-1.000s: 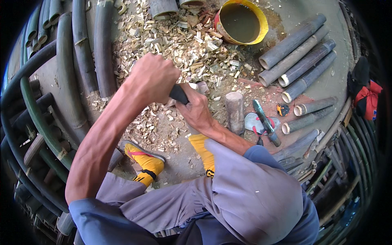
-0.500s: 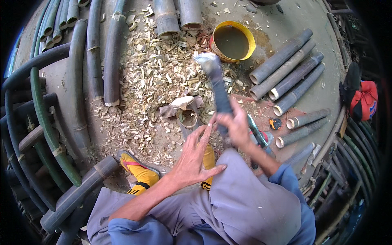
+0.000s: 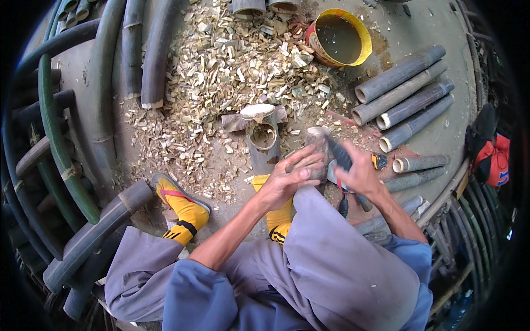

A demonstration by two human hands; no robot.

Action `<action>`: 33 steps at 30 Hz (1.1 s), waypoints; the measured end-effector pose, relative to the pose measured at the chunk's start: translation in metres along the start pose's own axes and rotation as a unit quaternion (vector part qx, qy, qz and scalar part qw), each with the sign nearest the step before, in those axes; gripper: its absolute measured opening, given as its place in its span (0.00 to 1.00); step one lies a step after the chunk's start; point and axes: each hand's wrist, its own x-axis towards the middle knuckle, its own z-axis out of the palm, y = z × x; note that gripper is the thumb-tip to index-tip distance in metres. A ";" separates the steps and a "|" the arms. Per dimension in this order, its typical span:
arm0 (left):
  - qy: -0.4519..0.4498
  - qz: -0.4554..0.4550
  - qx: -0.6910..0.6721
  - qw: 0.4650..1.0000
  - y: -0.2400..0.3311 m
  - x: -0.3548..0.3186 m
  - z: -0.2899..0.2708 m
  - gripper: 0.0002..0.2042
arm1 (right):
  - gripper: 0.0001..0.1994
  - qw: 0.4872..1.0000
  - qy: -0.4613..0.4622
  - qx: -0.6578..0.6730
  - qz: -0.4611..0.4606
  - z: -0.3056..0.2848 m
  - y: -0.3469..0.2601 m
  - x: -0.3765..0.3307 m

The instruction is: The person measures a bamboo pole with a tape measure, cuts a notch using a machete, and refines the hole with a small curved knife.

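I sit over a short grey bamboo piece (image 3: 317, 141) that stands on end by my knee. My left hand (image 3: 288, 180) lies against its near side with the fingers wrapped over it. Just to the right, my right hand (image 3: 361, 176) is shut on a dark-bladed knife (image 3: 337, 153), whose blade rests against the top of the piece. A hollow bamboo chopping stump (image 3: 263, 138) stands just left of the piece, apart from both hands.
Wood chips (image 3: 221, 71) cover the ground ahead. A yellow bucket of murky liquid (image 3: 339, 38) stands at the back right, cut bamboo tubes (image 3: 403, 88) lie in a row at right, long poles (image 3: 99, 110) at left. A red and black bag (image 3: 492, 160) lies far right.
The bamboo piece, held up high in my right hand half a second ago, has come down beside the stump. My left hand has moved onto it, and my right hand now holds the knife.
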 end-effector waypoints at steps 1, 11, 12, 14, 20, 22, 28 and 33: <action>-0.011 0.006 -0.034 0.999 -0.004 0.006 0.000 0.38 | 0.27 0.997 -0.048 -0.032 -0.049 0.003 0.001 -0.006; 0.163 0.063 -0.361 0.916 -0.020 0.047 0.015 0.14 | 0.17 0.830 -0.196 -0.390 -0.346 -0.040 -0.013 0.102; 0.197 0.049 -0.359 0.911 -0.018 0.045 0.017 0.14 | 0.17 0.833 -0.225 -0.376 -0.339 -0.039 -0.012 0.106; 0.211 0.013 -0.340 0.916 -0.010 0.039 0.014 0.13 | 0.19 0.855 -0.256 -0.333 -0.304 -0.035 -0.013 0.104; 0.281 -0.169 -0.185 0.927 0.019 0.018 0.003 0.16 | 0.25 0.916 -0.322 -0.222 -0.090 0.002 -0.006 0.057; 0.316 -0.205 -0.096 0.921 0.024 0.013 -0.001 0.15 | 0.25 0.954 -0.259 -0.135 -0.069 0.028 -0.005 0.034; 0.287 -0.302 0.203 0.886 0.059 -0.002 -0.034 0.12 | 0.23 0.954 -0.185 0.207 0.110 0.115 -0.058 -0.005; 0.184 -0.079 -0.219 0.955 0.014 0.029 -0.014 0.14 | 0.29 0.911 -0.255 -0.287 -0.148 -0.009 -0.030 0.061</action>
